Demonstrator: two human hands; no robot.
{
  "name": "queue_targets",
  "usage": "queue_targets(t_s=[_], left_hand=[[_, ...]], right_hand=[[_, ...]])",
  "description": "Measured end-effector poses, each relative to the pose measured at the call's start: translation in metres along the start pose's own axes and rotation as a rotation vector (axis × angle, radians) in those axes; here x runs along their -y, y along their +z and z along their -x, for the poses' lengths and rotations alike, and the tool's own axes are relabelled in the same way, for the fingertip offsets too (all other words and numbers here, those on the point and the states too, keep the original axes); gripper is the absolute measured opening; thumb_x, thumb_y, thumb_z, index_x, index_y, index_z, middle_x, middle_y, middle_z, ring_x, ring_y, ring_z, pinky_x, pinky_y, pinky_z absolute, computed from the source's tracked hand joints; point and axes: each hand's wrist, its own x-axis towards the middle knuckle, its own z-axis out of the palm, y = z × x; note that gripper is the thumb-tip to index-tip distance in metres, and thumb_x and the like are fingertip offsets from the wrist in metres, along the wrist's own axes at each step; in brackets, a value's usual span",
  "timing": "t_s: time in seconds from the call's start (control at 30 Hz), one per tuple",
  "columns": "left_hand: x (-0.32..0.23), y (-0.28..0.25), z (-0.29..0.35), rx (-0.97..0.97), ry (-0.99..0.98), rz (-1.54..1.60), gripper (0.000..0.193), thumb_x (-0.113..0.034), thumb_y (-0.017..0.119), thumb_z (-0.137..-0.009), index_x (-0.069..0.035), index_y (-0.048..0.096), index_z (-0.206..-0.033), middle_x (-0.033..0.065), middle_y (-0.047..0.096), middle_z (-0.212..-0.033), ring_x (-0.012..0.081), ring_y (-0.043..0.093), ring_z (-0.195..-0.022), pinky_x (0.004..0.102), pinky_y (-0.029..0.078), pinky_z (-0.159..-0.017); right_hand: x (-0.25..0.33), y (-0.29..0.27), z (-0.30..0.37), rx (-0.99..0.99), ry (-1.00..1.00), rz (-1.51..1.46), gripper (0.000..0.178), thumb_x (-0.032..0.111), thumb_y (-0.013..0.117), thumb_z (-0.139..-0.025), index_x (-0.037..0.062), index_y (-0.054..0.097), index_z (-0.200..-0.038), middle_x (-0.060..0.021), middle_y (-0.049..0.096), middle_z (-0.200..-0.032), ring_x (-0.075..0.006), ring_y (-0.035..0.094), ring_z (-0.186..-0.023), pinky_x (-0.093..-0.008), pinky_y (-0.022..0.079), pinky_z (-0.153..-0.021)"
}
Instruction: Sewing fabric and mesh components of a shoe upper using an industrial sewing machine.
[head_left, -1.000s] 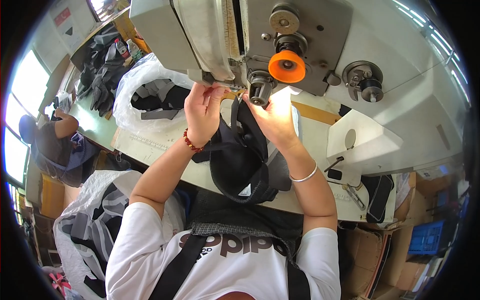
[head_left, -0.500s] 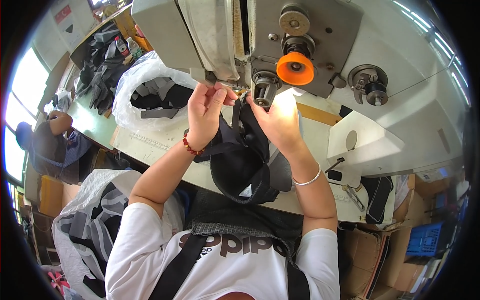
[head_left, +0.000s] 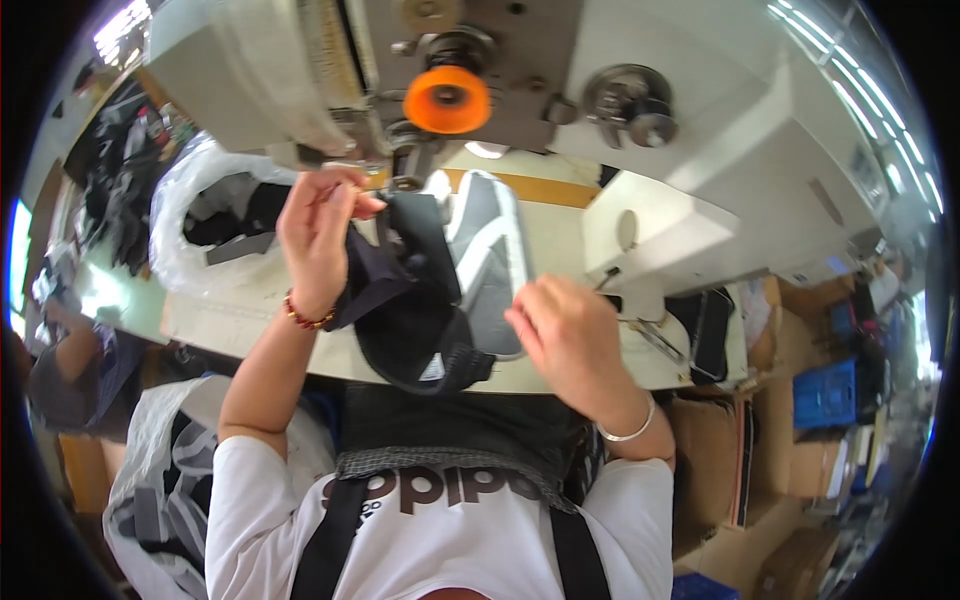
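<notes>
A black shoe upper (head_left: pixel 405 335), with a small white label inside, hangs over the table edge below the sewing machine head (head_left: pixel 405 160). My left hand (head_left: pixel 318 225) is beside its top end, close to the needle area, thumb and fingers pinched; what they hold is too small to tell. Just right of the black piece lies a grey upper with white stripes (head_left: pixel 487 265). My right hand (head_left: pixel 568 335) is at its right edge, fingers curled closed, their tips partly hidden. Whether they grip that edge I cannot tell.
An orange thread cone (head_left: pixel 447 100) sits on the machine. A plastic bag of grey and black pieces (head_left: pixel 170 225) stands left, and a white sack (head_left: pixel 150 410) is lower left. Scissors-like metal snips (head_left: pixel 660 342) and a black phone-shaped object (head_left: pixel 710 335) lie right. A blue crate (head_left: pixel 825 393) stands beyond.
My right hand has left the needle area and come down to the right, beside the grey upper, which now shows more. My left hand stays near the needle. The whole view has shifted.
</notes>
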Motion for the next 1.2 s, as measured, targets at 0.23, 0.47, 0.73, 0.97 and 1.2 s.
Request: queue_targets(t_s=[0.23,0.47,0.73,0.97,1.2], left_hand=[[-0.007,-0.006,0.0,0.112,-0.042,0.097,0.012,-0.01,0.056,-0.11,0.0,0.061,-0.106,0.0117,0.075,-0.105,0.011,0.07,-0.084,0.0259,0.056,-0.08],[-0.011,-0.003,0.001,0.069,-0.141,0.063,0.009,-0.006,0.057,-0.109,0.0,0.061,-0.106,0.0106,0.075,-0.096,0.0094,0.068,-0.076,0.0243,0.057,-0.074],[-0.018,-0.008,-0.012,0.097,-0.161,0.175,0.011,-0.009,0.062,-0.108,0.002,0.064,-0.109,0.0101,0.076,-0.1,0.0093,0.07,-0.082,0.0236,0.056,-0.075],[-0.026,-0.005,-0.012,0.126,-0.205,0.171,0.011,-0.009,0.062,-0.108,0.001,0.066,-0.109,0.0075,0.076,-0.1,0.0078,0.069,-0.084,0.0233,0.056,-0.075],[-0.027,-0.006,-0.016,0.143,-0.202,0.167,0.009,-0.008,0.062,-0.107,0.001,0.065,-0.108,0.0067,0.076,-0.1,0.0077,0.069,-0.084,0.024,0.057,-0.076]], right_hand=[[-0.072,0.021,0.101,-0.148,0.39,0.426,0.022,0.01,0.077,-0.084,0.0023,0.069,-0.103,-0.0146,0.064,-0.102,-0.032,0.064,-0.098,-0.0438,0.053,-0.082],[-0.135,0.03,0.144,0.017,0.679,0.852,0.018,0.008,0.063,-0.09,0.0022,0.072,-0.104,-0.0133,0.067,-0.103,-0.0318,0.067,-0.099,-0.0442,0.055,-0.085],[-0.068,0.016,0.088,-0.258,0.239,0.063,0.036,-0.005,0.069,-0.088,0.003,0.073,-0.123,-0.0127,0.067,-0.089,-0.0311,0.068,-0.086,-0.0433,0.053,-0.077],[0.023,0.006,-0.044,-0.256,-0.07,-0.041,0.023,0.02,0.073,-0.097,0.0073,0.066,-0.115,-0.0079,0.064,-0.086,-0.0273,0.066,-0.074,-0.0394,0.051,-0.063],[0.038,0.024,-0.1,-0.287,-0.136,0.287,0.028,0.029,0.08,-0.09,0.008,0.065,-0.101,-0.0053,0.068,-0.086,-0.0249,0.069,-0.076,-0.0369,0.052,-0.06]])
